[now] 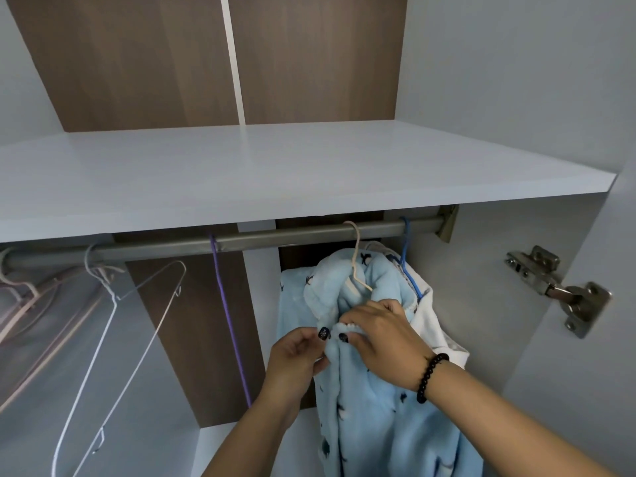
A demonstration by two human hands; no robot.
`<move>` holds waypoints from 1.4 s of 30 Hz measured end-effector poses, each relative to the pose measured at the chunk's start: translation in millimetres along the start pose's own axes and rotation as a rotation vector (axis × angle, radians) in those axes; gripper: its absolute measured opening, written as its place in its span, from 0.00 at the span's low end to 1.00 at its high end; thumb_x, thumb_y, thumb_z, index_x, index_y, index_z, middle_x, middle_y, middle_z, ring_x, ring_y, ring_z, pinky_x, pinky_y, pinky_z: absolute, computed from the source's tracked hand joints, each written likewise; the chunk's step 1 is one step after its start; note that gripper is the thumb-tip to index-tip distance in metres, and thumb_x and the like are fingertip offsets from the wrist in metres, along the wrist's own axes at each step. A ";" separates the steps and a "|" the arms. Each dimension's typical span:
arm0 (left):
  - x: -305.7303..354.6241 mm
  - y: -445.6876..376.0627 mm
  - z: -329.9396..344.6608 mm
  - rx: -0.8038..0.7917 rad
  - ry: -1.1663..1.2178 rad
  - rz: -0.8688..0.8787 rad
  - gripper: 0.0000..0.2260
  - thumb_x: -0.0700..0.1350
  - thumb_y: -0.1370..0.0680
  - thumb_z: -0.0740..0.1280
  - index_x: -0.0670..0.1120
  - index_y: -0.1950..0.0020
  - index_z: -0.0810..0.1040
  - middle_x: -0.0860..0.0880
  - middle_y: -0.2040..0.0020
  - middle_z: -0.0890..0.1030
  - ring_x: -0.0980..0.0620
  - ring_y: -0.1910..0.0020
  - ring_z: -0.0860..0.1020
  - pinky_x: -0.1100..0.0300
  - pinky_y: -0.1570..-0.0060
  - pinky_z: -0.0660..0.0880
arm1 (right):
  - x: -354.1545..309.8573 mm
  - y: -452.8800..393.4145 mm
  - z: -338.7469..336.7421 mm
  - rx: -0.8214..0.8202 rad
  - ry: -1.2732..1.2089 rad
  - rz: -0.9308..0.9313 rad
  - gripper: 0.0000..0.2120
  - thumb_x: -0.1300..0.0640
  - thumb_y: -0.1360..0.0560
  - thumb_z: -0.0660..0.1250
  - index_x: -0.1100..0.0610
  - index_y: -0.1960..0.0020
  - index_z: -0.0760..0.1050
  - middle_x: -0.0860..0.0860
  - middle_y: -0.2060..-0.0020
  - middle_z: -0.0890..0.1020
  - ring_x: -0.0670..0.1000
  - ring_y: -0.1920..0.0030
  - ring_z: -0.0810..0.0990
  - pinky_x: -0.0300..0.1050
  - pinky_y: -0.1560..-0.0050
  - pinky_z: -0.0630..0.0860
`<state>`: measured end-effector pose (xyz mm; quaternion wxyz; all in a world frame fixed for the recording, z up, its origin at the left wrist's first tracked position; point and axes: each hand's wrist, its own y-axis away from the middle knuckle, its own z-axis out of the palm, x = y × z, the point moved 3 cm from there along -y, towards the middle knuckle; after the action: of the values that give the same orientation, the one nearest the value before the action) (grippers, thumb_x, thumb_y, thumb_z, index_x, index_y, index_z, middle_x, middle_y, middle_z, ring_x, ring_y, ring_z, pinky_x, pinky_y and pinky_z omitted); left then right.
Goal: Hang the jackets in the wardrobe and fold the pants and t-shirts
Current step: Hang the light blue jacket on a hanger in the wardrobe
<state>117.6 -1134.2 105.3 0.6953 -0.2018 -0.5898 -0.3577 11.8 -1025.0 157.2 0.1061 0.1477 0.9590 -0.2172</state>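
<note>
Light-blue fleece jacket [364, 407] hung on cream hanger [358, 270] from wardrobe rail [275, 237], right end | front edges pinched together below collar by left hand [297, 352] and right hand [382, 333], both closed on fabric | judged: front being fastened so garment stays on hanger.

Pink hangers [20, 301] blurred, cut off at left.

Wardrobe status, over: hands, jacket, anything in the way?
Left hand and right hand both pinching light blue fleece jacket at its front. Jacket hanging on cream hanger on rail. Blue hanger close beside; nothing blocking.
</note>
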 end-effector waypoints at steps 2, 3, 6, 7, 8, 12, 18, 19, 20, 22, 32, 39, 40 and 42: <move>-0.7 0.2 0.9 0.007 -0.014 0.027 0.07 0.33 0.21 0.64 0.41 0.54 0.81 0.46 0.60 0.84 0.54 0.60 0.82 0.65 0.60 0.78 | 0.7 -0.7 0.5 -0.002 -0.030 0.031 0.09 0.56 0.22 0.61 0.49 0.45 0.76 0.40 0.50 0.79 0.43 0.47 0.73 0.36 0.41 0.55; -0.5 0.6 1.7 0.006 -0.017 0.039 0.08 0.32 0.22 0.64 0.41 0.54 0.81 0.46 0.60 0.84 0.54 0.60 0.82 0.64 0.60 0.78 | 1.5 -1.2 0.9 -0.007 -0.045 0.044 0.09 0.56 0.22 0.61 0.48 0.45 0.76 0.40 0.50 0.79 0.43 0.47 0.73 0.36 0.41 0.55; 1.6 2.3 3.3 -0.007 -0.031 0.091 0.09 0.31 0.22 0.64 0.42 0.57 0.79 0.49 0.66 0.83 0.57 0.65 0.81 0.64 0.61 0.79 | 5.2 -3.2 1.5 -0.028 -0.075 0.071 0.08 0.56 0.22 0.62 0.48 0.46 0.76 0.38 0.52 0.78 0.41 0.48 0.72 0.34 0.40 0.54; 2.9 3.0 3.6 -0.014 -0.038 0.109 0.08 0.30 0.23 0.65 0.41 0.57 0.79 0.49 0.66 0.83 0.57 0.65 0.81 0.64 0.62 0.79 | 6.7 -4.4 1.7 -0.037 -0.086 0.078 0.08 0.56 0.22 0.62 0.48 0.46 0.76 0.38 0.53 0.78 0.40 0.50 0.72 0.34 0.40 0.54; 3.6 3.3 3.4 -0.022 -0.044 0.129 0.07 0.30 0.23 0.65 0.40 0.57 0.79 0.49 0.65 0.83 0.56 0.65 0.81 0.64 0.63 0.79 | 8.1 -5.3 1.7 -0.049 -0.098 0.087 0.07 0.55 0.22 0.62 0.48 0.46 0.76 0.37 0.55 0.77 0.40 0.52 0.71 0.35 0.39 0.55; 4.7 0.7 -1.2 -0.047 -0.088 0.173 0.05 0.28 0.24 0.66 0.36 0.55 0.79 0.44 0.59 0.82 0.55 0.63 0.81 0.63 0.62 0.78 | 11.5 -12.2 1.1 -0.106 -0.115 0.104 0.05 0.54 0.23 0.64 0.47 0.49 0.77 0.39 0.59 0.77 0.42 0.54 0.73 0.41 0.38 0.60; 3.0 -4.0 -7.2 -0.204 0.020 0.042 0.11 0.29 0.23 0.64 0.39 0.47 0.82 0.42 0.49 0.84 0.46 0.49 0.83 0.59 0.53 0.79 | 18.4 -16.7 1.2 -0.139 -0.133 0.097 0.06 0.54 0.23 0.64 0.49 0.49 0.78 0.44 0.59 0.81 0.43 0.58 0.74 0.40 0.39 0.61; 1.9 -4.7 -7.3 -0.220 0.036 0.019 0.11 0.29 0.23 0.63 0.39 0.46 0.81 0.42 0.49 0.84 0.46 0.49 0.83 0.59 0.53 0.79 | 18.5 -17.6 1.7 -0.150 -0.141 0.091 0.06 0.53 0.23 0.64 0.49 0.49 0.78 0.44 0.59 0.81 0.43 0.58 0.74 0.40 0.39 0.61; 0.8 -5.8 -7.4 -0.225 0.046 0.004 0.11 0.29 0.22 0.62 0.39 0.47 0.81 0.41 0.49 0.84 0.47 0.50 0.83 0.59 0.53 0.79 | 19.0 -18.6 2.9 -0.166 -0.148 0.086 0.06 0.53 0.23 0.64 0.48 0.48 0.78 0.44 0.59 0.81 0.43 0.58 0.75 0.40 0.39 0.61; -0.9 -8.4 -7.4 -0.217 0.060 -0.019 0.11 0.29 0.22 0.61 0.39 0.48 0.81 0.40 0.51 0.85 0.47 0.53 0.84 0.59 0.55 0.80 | 19.6 -20.9 4.4 -0.191 -0.146 0.076 0.06 0.52 0.24 0.64 0.45 0.48 0.77 0.46 0.59 0.83 0.45 0.57 0.76 0.39 0.40 0.62; 1.5 -22.6 -1.2 -0.289 0.046 -0.084 0.05 0.31 0.26 0.68 0.37 0.53 0.83 0.40 0.57 0.84 0.49 0.59 0.84 0.59 0.59 0.81 | 29.7 -21.8 1.3 -0.239 -0.182 0.065 0.07 0.52 0.25 0.64 0.45 0.49 0.79 0.47 0.57 0.83 0.49 0.55 0.75 0.38 0.43 0.62; 9.0 -24.7 5.7 -0.308 -0.021 -0.099 0.08 0.32 0.25 0.67 0.41 0.58 0.84 0.45 0.61 0.84 0.52 0.61 0.83 0.61 0.60 0.80 | 34.2 -21.8 -3.7 -0.276 -0.256 0.034 0.07 0.54 0.24 0.66 0.48 0.47 0.79 0.44 0.56 0.82 0.48 0.52 0.78 0.43 0.46 0.73; 9.2 -25.5 6.2 -0.297 -0.046 -0.089 0.08 0.32 0.25 0.68 0.42 0.58 0.85 0.44 0.59 0.84 0.51 0.60 0.83 0.60 0.59 0.80 | 33.2 -21.4 -5.3 -0.271 -0.244 0.014 0.07 0.55 0.24 0.66 0.50 0.47 0.79 0.42 0.56 0.81 0.46 0.53 0.77 0.42 0.44 0.70; 10.0 -26.4 7.5 -0.271 -0.100 -0.072 0.08 0.33 0.25 0.69 0.44 0.58 0.85 0.43 0.58 0.85 0.50 0.57 0.83 0.59 0.56 0.80 | 32.9 -17.4 -5.8 -0.242 -0.190 -0.008 0.08 0.56 0.24 0.66 0.52 0.46 0.79 0.40 0.56 0.78 0.40 0.52 0.73 0.40 0.40 0.63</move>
<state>93.6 -1149.0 112.9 0.6181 -0.2901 -0.5770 -0.4482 -25.4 -1029.6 160.3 0.2127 0.1087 0.9644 -0.1137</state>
